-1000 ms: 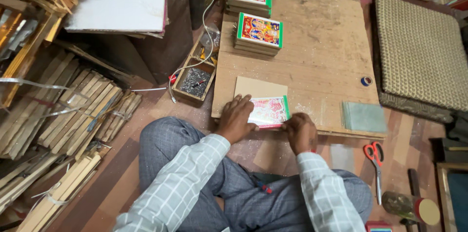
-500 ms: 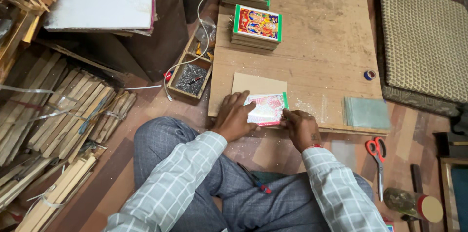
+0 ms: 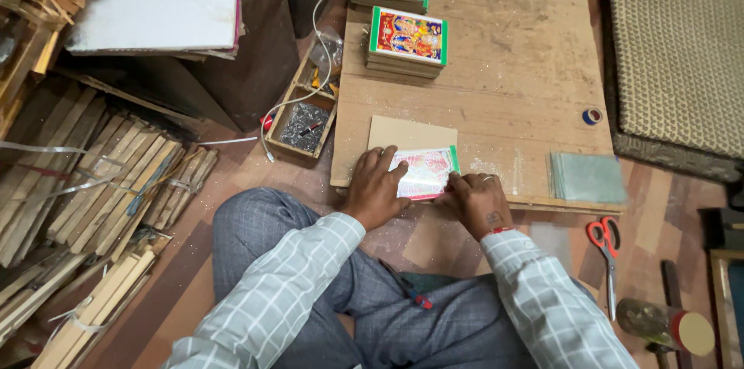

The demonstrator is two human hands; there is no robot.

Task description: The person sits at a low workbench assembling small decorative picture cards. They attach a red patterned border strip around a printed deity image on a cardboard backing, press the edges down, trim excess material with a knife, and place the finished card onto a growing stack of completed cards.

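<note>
1. Far left there's a heap of bundled wooden strips (image 3: pixel 101 183), same spot as a second ago. Next to the board sits a small wooden tray (image 3: pixel 304 117) of nails and bits, with a white cord running over it.
2. The left hand (image 3: pixel 376 191) lies flat on the left part of the colourful print (image 3: pixel 425 171), fingers spread and pressing down, not gripping. Compared with a second ago it has hardly shifted, so the print looks pinned in place over the brown backing card (image 3: pixel 411 135) at the near edge of the wooden board (image 3: pixel 511 67).
3. The right hand (image 3: pixel 477 200) has crept in from the board's edge to the print's right corner. Fingers curled narrow, tips on that corner; can't tell if they're pinching or just pushing it.
4. Both forearms come in low from the lap, wrists bent down.
5. Further right: stack of glass panes (image 3: pixel 587 177), tape roll (image 3: pixel 593 115), red scissors (image 3: pixel 604 241). Two stacks of finished pictures (image 3: pixel 407 39) wait up top.
</note>
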